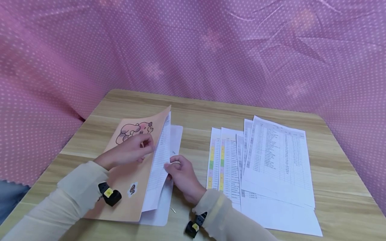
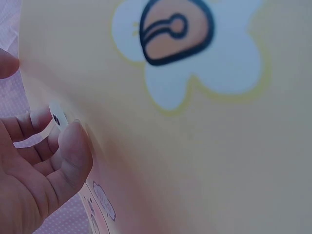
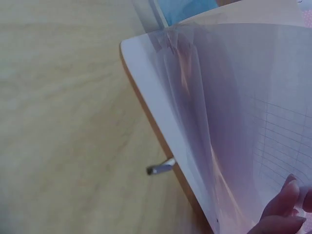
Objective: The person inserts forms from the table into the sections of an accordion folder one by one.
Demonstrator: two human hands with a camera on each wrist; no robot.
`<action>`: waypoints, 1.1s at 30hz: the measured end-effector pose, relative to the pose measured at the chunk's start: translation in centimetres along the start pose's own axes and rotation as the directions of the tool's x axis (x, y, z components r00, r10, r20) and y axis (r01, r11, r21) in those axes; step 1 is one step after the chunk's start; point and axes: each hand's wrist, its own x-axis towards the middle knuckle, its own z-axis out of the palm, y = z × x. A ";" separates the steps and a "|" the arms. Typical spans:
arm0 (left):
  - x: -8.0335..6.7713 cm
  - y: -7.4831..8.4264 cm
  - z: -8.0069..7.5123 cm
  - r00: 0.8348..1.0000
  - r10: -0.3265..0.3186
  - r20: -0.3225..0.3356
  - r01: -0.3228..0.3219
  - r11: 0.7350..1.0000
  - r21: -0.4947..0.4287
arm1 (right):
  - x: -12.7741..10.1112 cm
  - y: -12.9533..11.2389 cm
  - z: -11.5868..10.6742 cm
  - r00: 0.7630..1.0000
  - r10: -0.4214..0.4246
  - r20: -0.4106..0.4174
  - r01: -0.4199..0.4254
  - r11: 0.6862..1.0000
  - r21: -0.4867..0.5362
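Note:
An orange folder [image 1: 128, 180] with a cartoon animal and a flower sticker [image 2: 190, 53] lies at the table's left, its cover [image 2: 214, 161] lifted. My left hand [image 1: 129, 151] grips the cover's right edge, with fingers [image 2: 46, 161] curled against its underside. Inside, a printed sheet [image 1: 159, 160] stands partly raised above the white back leaf [image 1: 175, 134]. My right hand [image 1: 181, 174] pinches that sheet's right edge, and its fingertips [image 3: 282, 209] show at the paper [image 3: 253, 122].
Several printed tables [image 1: 271, 164] lie fanned out on the right half of the wooden table [image 1: 196, 110]. A small metal clip [image 3: 161, 168] lies by the folder's lower edge. Pink dotted cloth [image 1: 193, 43] hangs around the table.

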 end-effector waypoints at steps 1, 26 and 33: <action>0.0 0.0 0.0 1.000 0.000 -0.001 0.000 1.000 0.001 | 0.1 0.0 0.0 1.000 0.005 0.003 -0.005 1.000 -0.012; -0.3 0.7 0.0 1.000 0.010 0.005 -0.010 1.000 -0.003 | 1.1 -0.2 2.1 0.999 0.032 0.010 -0.031 0.991 -0.132; -0.4 0.7 -0.1 1.000 0.014 0.005 -0.014 1.000 -0.012 | 1.2 -0.3 2.5 0.999 0.039 0.019 -0.036 0.989 -0.147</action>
